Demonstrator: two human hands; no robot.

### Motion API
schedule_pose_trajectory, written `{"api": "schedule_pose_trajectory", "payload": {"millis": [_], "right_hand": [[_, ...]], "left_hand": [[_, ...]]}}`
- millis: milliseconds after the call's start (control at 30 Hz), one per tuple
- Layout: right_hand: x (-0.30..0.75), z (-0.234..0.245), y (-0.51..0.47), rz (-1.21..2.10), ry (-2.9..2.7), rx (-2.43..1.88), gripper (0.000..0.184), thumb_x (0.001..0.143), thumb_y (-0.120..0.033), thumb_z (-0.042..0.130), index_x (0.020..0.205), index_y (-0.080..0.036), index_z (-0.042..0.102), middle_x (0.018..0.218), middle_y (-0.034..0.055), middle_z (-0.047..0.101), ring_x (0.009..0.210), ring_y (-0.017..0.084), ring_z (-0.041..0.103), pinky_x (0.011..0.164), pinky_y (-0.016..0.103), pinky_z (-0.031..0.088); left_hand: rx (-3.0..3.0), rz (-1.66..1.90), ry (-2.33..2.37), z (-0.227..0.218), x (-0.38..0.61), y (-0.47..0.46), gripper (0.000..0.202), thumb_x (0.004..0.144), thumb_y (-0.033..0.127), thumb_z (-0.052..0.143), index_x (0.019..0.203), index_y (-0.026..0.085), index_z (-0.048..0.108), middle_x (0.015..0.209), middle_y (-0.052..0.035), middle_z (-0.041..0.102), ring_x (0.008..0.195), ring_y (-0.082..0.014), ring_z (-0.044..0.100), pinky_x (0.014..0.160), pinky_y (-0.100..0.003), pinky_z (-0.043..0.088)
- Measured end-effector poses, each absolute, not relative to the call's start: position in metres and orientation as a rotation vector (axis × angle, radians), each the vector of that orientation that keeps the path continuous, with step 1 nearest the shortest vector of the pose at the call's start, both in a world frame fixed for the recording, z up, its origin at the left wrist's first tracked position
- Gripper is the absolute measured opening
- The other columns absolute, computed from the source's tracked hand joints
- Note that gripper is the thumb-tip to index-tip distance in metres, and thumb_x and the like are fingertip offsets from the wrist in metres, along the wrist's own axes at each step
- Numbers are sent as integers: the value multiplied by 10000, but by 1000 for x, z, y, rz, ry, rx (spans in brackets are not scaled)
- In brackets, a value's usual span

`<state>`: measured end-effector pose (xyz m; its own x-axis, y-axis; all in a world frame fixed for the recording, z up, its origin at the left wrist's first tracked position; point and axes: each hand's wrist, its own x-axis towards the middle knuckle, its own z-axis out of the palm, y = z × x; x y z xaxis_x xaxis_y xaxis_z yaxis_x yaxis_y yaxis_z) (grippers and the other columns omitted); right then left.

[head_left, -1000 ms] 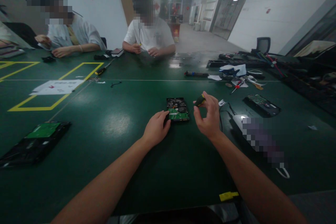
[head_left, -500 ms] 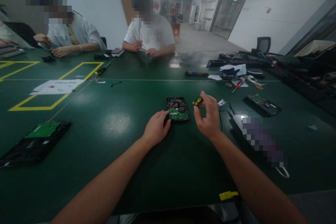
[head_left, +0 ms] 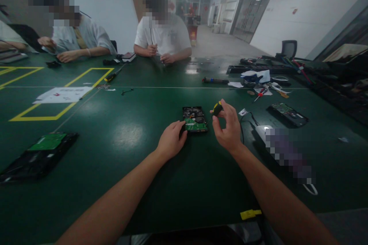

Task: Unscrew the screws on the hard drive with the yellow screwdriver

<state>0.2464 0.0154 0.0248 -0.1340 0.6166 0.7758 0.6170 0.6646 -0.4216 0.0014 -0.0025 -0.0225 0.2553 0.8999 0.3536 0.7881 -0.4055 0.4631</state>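
A hard drive [head_left: 196, 124] lies on the green table, its green circuit board uppermost at the near side. My left hand [head_left: 171, 139] grips its left edge, with thumb and fingers closed against the case. Between the thumb and fingers of my right hand [head_left: 228, 126] is a black-and-yellow screwdriver [head_left: 217, 108], held just right of the drive. Its handle tilts up, and the thin shaft slants down toward the drive's right edge. Whether the tip touches the drive I cannot tell.
Another hard drive [head_left: 288, 115] lies to the right, near a white-ended power strip [head_left: 261, 132] with a cord. At far left rests a black device with a green board [head_left: 47, 141]. Tools and cloth [head_left: 255, 76] are piled behind. Two people sit across the table [head_left: 123, 183].
The screwdriver has turned in my right hand, so its handle points up more and its shaft shows beside the drive. My left hand and the hard drive have stayed put.
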Motion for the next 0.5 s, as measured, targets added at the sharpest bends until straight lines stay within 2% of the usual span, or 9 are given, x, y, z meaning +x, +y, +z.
{"api": "schedule_pose_trajectory", "payload": {"millis": [200,500], "right_hand": [[247,25,16,-114,-1774,-1005,757,907,-212,664,1565,-358,319,1314,101,534,1062,265,590,805,463,626],[250,32,15,-186,-1685,-974,756,905,-218,678,1551,-385,322,1293,94,545,1040,273,594,744,463,637]], "left_hand": [[2331,845,1601,-25,2,-1,439,988,323,516,1399,170,548,1383,-145,640,1319,-285,583,1129,-474,473],[2325,850,1618,-20,4,-3,445,976,336,535,1392,180,542,1375,-144,642,1332,-299,572,1131,-495,469]]}}
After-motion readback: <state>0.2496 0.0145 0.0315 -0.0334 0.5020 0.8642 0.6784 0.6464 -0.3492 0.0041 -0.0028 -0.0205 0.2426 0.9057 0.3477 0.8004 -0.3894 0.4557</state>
